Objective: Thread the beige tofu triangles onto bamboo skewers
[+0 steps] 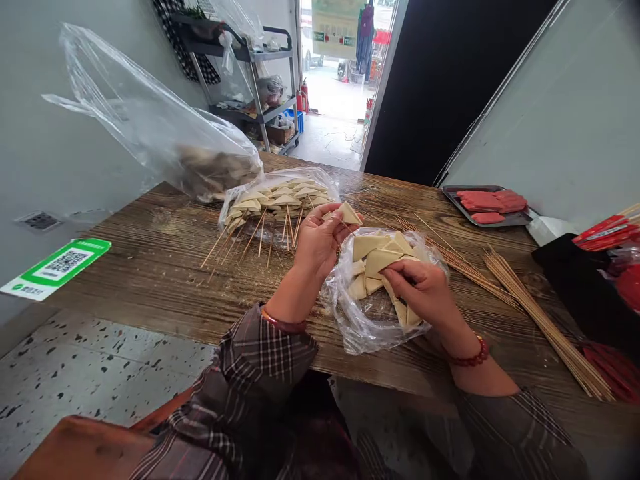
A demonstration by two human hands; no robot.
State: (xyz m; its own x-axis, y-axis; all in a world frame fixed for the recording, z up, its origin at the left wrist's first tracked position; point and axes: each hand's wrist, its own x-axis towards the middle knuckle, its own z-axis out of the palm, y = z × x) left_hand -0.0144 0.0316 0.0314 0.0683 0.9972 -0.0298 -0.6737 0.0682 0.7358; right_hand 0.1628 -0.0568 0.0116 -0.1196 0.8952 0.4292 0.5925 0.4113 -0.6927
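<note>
My left hand (320,237) is closed on a small folded tofu-skin piece (350,214), raised over the table; a skewer in it is hard to make out. My right hand (423,288) pinches the edge of a flat tofu-skin sheet (381,261) on top of a loose pile. That pile lies on a crumpled clear plastic bag (353,327) in front of me. Beyond my left hand, skewered tofu-skin pieces (285,193) are stacked on another plastic bag, their stick ends pointing towards me.
Bare bamboo skewers (550,327) lie in a bundle at the right. A black tray (480,217) holds pink meat slabs behind them. A large clear bag (165,127) stands at the back left, near a green QR-code card (60,267). A shelf cart (260,87) is beyond the wooden table.
</note>
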